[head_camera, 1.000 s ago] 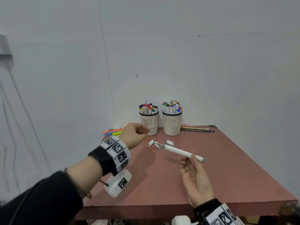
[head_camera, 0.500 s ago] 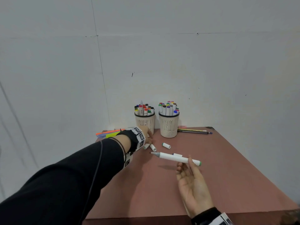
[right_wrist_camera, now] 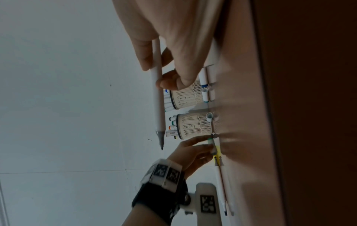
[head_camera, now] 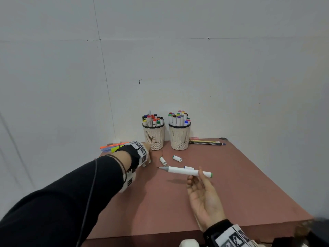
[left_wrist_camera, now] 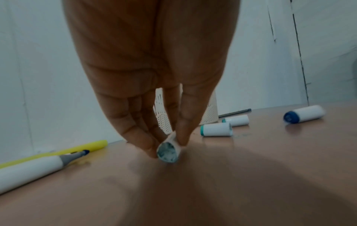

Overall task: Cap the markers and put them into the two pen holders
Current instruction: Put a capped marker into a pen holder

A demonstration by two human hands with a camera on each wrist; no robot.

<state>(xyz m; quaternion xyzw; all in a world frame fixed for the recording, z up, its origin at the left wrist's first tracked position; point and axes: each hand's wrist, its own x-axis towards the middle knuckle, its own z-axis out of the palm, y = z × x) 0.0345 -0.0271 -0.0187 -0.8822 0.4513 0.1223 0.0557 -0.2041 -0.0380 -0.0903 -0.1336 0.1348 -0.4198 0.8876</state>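
My right hand [head_camera: 195,176], palm up, pinches an uncapped white marker [head_camera: 183,171] above the table, grey tip pointing left, green end to the right. My left hand [left_wrist_camera: 168,146] is down at the table in front of the left pen holder [head_camera: 154,138] and pinches a small white cap [left_wrist_camera: 168,152] between thumb and fingers. In the head view the wristband hides those fingers. The right pen holder [head_camera: 179,138] stands beside the left one; both hold several capped markers. Loose caps [head_camera: 162,160] [head_camera: 177,158] lie between the hands, and a blue-ended cap [left_wrist_camera: 304,116] further right.
A second uncapped marker [left_wrist_camera: 29,171] and a yellow highlighter [left_wrist_camera: 58,152] lie at the table's left, by orange and blue pens [head_camera: 114,146]. Pencils [head_camera: 206,142] lie at the back right. The brown table [head_camera: 231,202] meets the white wall behind the holders.
My left hand has reached forward and down to the table in front of the left holder and taken a cap in its fingers. The right hand keeps the marker almost still.
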